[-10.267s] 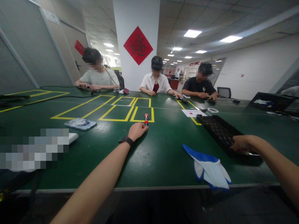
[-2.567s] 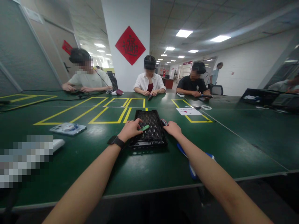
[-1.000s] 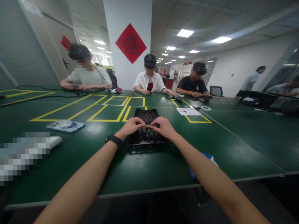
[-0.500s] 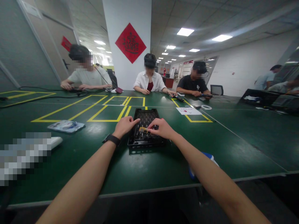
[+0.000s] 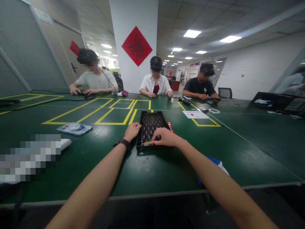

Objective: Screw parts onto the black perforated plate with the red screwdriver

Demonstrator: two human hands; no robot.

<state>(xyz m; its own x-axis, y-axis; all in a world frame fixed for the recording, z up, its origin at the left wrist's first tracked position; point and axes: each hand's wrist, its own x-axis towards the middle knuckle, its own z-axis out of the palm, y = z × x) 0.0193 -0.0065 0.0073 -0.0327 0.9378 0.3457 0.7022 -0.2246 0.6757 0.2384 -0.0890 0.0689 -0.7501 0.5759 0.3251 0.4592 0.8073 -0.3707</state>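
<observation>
A black slotted tray (image 5: 152,118) lies on the green table in front of me. My left hand (image 5: 132,130), with a dark watch on the wrist, is closed against the tray's left rim. My right hand (image 5: 165,138) reaches over the tray's near end, its fingers pinched low on a small yellowish piece (image 5: 148,143) at the near edge. A red-handled screwdriver (image 5: 169,125) lies just right of the tray, beyond my right hand.
A blue and white glove (image 5: 216,162) lies under my right forearm. At the left are a flat packet (image 5: 74,128) and a white object (image 5: 65,143). A paper sheet (image 5: 196,114) and a tape roll (image 5: 213,111) lie to the right. Three people sit across the table.
My right hand has carried the small piece from above the tray's middle down to its near edge. My left hand let go of the piece and moved to the tray's left rim.
</observation>
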